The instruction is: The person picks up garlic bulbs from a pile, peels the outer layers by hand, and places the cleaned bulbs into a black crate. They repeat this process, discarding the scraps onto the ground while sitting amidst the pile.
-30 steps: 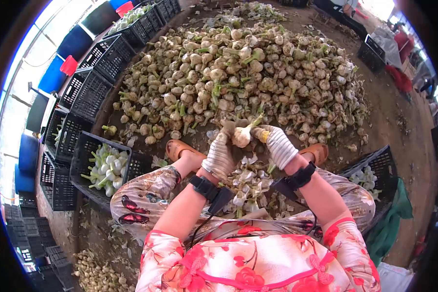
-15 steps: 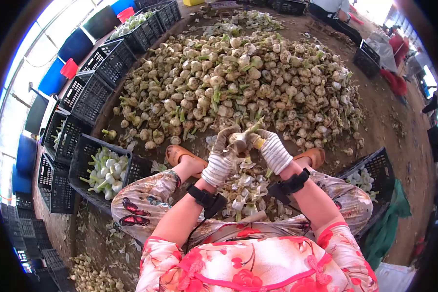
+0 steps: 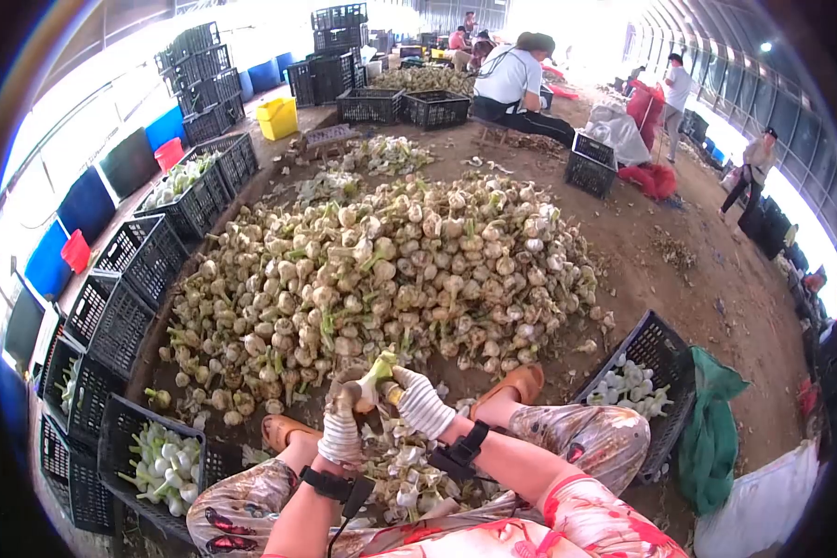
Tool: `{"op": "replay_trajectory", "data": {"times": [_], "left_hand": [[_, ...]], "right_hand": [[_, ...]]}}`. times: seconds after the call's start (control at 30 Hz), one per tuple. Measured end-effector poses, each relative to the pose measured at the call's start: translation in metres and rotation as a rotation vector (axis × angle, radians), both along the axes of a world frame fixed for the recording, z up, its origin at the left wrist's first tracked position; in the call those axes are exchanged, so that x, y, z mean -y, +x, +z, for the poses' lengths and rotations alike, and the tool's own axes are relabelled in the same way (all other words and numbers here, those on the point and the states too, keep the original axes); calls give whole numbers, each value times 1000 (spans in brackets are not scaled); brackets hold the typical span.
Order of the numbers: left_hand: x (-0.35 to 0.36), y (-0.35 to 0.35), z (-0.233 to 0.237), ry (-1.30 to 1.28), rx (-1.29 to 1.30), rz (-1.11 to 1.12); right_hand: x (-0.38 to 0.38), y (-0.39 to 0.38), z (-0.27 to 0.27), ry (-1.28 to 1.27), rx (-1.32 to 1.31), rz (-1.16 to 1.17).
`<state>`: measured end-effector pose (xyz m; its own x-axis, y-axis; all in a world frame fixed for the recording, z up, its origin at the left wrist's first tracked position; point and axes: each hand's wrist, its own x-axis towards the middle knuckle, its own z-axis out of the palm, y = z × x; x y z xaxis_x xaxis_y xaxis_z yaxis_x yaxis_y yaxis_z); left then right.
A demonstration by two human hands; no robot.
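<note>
Both of my hands wear dirty white knit gloves. Between them is a garlic bulb [image 3: 370, 391] with a green stem, in front of a large heap of unpeeled garlic [image 3: 391, 270]. My left hand [image 3: 342, 423] closes around the bulb from the left. My right hand [image 3: 420, 405] is closed against its right side, by the stem; a small yellow patch shows at its fingers, and I cannot make out what it is. Loose garlic skins [image 3: 405, 470] lie on the ground between my legs, below the hands.
Crates of cleaned garlic stand beside me: a left crate [image 3: 112, 437] and a right crate [image 3: 665, 349]. A green sack [image 3: 711, 432] lies beside the right one. More black crates [image 3: 126, 321] line the left side. A seated person [image 3: 511, 79] works beyond the heap.
My view has tilted up, showing more of the shed and several people. Both hands stay on the garlic bulb, whose green stem now points more upward.
</note>
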<state>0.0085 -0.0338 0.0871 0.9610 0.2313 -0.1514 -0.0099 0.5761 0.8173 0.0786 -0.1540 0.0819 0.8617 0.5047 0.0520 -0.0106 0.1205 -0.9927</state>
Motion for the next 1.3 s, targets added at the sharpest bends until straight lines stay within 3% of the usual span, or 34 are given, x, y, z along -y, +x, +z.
{"op": "replay_trajectory", "data": {"times": [0.03, 0.1, 0.17, 0.2, 0.27, 0.3, 0.4, 0.47, 0.53, 0.6, 0.67, 0.8, 0.93, 1.0, 1.03, 1.13, 1.17, 1.2, 1.27, 1.3], "left_hand": [[4, 2, 6, 8, -64, 47], [-5, -2, 17, -177, -89, -101], [-22, -1, 11, -420, -201, -276], [-18, -1, 13, -316, -175, -187], [-5, 2, 20, -106, -127, -11], [-37, 23, -23, 73, -105, -247], [-15, 2, -10, 217, -30, 51], [-15, -1, 11, 89, -27, 21], [-26, 4, -14, 258, 64, 30], [-22, -4, -1, 125, 23, 53], [-24, -10, 23, 49, -1, -60], [-29, -16, 34, -18, 57, -197], [-31, -21, 33, -102, 107, -270], [-35, -11, 10, -84, -20, -177], [-34, -10, 5, -166, 20, -103], [-25, -6, -6, -174, -101, 158], [-26, -5, -9, -172, -111, 181], [-29, -4, -10, -115, -67, 179], [-35, -3, -12, 2, 29, 173], [-37, -1, -31, 77, 6, 208]], "right_hand": [[2, 0, 2, 60, -206, 38], [8, -4, 10, 250, -596, 156], [5, -9, 4, 295, -709, 132], [5, -12, 6, 320, -743, 116], [9, -9, 15, 269, -703, 97], [9, -7, 18, 243, -683, 90], [8, -7, 9, 219, -570, 127], [8, -6, 13, 121, -437, 89], [6, -9, 7, 40, -224, 58], [11, -6, 19, 170, -293, 110], [14, 0, 37, 60, -255, 118], [12, 11, 33, -8, -252, 102], [13, 9, 24, 126, -412, 87], [13, 1, 25, 190, -487, 149], [8, -5, 19, 106, -265, 94], [2, -17, 16, 28, -50, 184], [3, -17, 19, 106, -164, 162], [4, -10, 28, 195, -115, 106], [20, 36, -16, -471, 220, -77], [23, 40, -26, -637, 419, 33]]}}
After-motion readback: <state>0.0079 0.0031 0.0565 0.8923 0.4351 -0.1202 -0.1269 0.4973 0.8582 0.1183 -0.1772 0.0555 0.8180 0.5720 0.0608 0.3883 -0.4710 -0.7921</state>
